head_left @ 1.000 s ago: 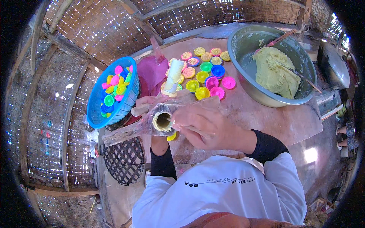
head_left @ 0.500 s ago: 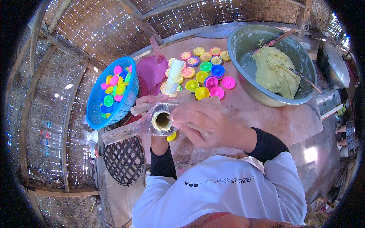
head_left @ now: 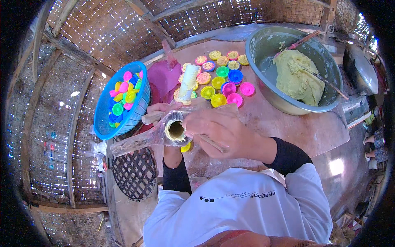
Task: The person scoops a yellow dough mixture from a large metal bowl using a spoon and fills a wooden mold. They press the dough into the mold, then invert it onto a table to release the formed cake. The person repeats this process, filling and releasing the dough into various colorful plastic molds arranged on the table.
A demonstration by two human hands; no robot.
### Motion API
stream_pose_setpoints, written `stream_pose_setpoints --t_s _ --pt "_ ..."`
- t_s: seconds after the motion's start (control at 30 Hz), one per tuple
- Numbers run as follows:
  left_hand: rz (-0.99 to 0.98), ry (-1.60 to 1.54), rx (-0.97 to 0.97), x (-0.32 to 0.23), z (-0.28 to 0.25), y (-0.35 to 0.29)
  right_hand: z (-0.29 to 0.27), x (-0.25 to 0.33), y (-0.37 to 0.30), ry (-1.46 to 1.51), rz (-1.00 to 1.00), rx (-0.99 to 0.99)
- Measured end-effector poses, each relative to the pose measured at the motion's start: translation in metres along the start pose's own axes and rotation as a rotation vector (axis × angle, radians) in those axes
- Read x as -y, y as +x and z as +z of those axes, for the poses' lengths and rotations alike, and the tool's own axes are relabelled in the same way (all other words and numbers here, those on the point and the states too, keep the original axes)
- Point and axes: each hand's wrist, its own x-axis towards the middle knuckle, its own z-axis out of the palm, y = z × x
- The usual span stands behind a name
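Note:
A wooden press with crossed handles (head_left: 135, 143) is held in front of me, and its round hollow tube (head_left: 176, 131) faces up. Pale dough clings round the tube's rim. My left hand (head_left: 162, 108) is closed round the press, its fingers showing past the far side. At the right of the rim is my right hand (head_left: 220, 126), fingers bent round a thin flat stick (head_left: 212, 143). Whether the stick's front end touches the dough is hidden by my fingers. Beyond the press stands a white cylinder (head_left: 189, 80) with dough at its foot.
Bright small cups (head_left: 218, 100), several filled with dough, stand on the worn board (head_left: 279, 133). A blue basket (head_left: 97, 119) of coloured cups is at left. At right, a large basin (head_left: 284, 103) holds dough (head_left: 302, 80) and sticks. A black lattice basket (head_left: 133, 175) lies near left.
My right hand has shifted slightly left along the tube's rim with the stick. My left hand and the press stay nearly in place.

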Motion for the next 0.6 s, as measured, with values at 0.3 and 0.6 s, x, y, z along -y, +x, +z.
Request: stream_pose_setpoints --t_s 0.3,0.6 --pt "0.06 0.148 0.011 -0.005 0.002 0.001 0.008 -0.009 -0.008 0.036 -0.013 -0.033" --pt "-0.225 -0.446 -0.075 -0.015 0.005 0.001 -0.002 0.003 0.0 -0.012 0.031 -0.004"
